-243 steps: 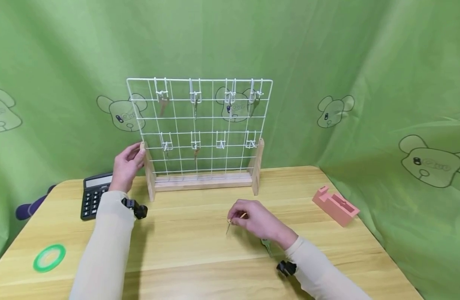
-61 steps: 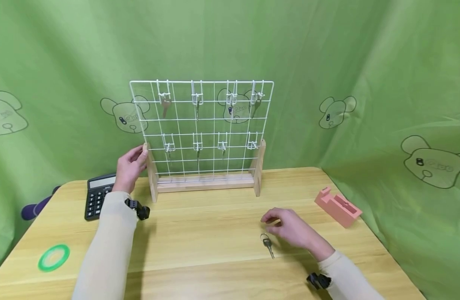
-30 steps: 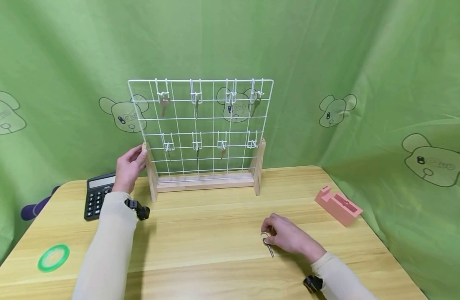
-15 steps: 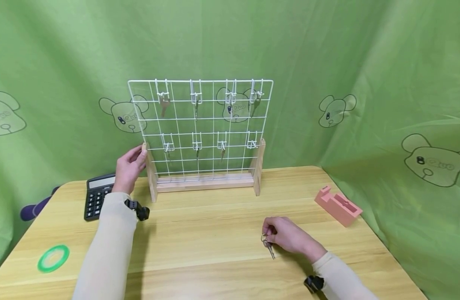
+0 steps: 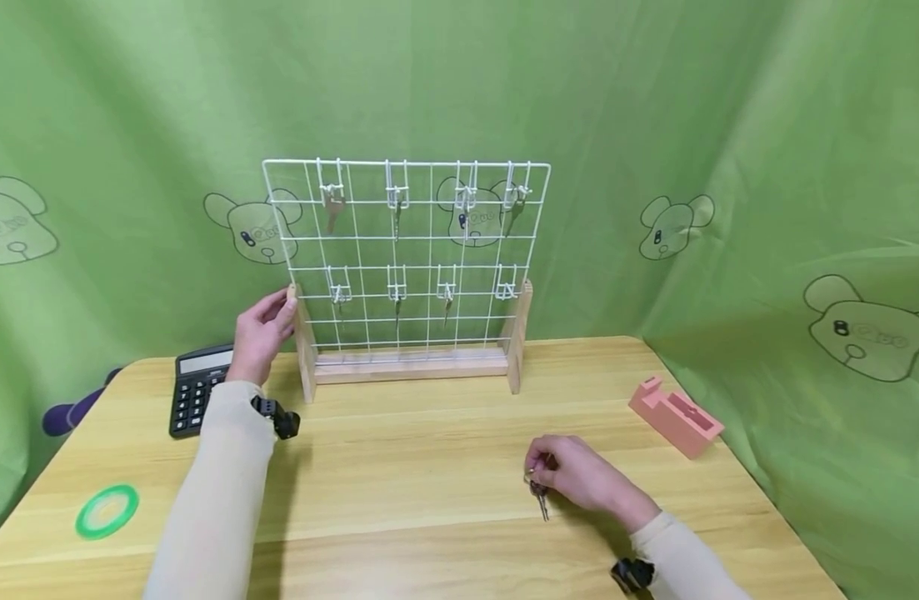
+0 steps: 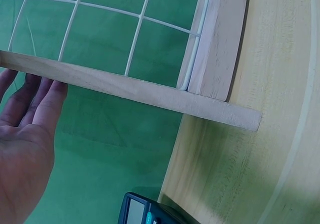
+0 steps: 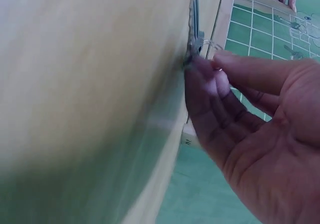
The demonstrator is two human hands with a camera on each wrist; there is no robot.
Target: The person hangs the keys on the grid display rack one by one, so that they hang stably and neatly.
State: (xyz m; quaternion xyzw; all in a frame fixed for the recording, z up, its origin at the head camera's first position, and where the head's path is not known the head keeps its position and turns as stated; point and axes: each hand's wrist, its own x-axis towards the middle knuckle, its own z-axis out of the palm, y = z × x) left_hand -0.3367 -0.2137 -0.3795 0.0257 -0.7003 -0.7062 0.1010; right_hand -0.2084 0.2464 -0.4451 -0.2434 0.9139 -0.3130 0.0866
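A white wire grid rack on a wooden stand (image 5: 410, 367) stands at the back of the table. My left hand (image 5: 258, 337) holds its left wooden post (image 6: 125, 87), thumb in front and fingers reaching behind. Toward the front right, my right hand (image 5: 575, 477) pinches the ring of a metal key (image 5: 541, 505) between thumb and fingertips. In the right wrist view the key's toothed blade (image 7: 194, 21) points away from the fingers. Keys hang from the upper hooks, such as a reddish key (image 5: 334, 215), and from three lower hooks. The lower right hook (image 5: 506, 291) bears none.
A black calculator (image 5: 192, 400) lies beside my left forearm. A green tape roll (image 5: 87, 527) is at the front left, and a pink tape dispenser (image 5: 672, 421) at the right. Green curtain (image 5: 594, 100) hangs behind and along the right side of the wooden table (image 5: 399, 492).
The key my right hand held earlier now hangs on the third lower hook. My right hand has moved right and taken the other key by its ring. My left hand stays on the post.
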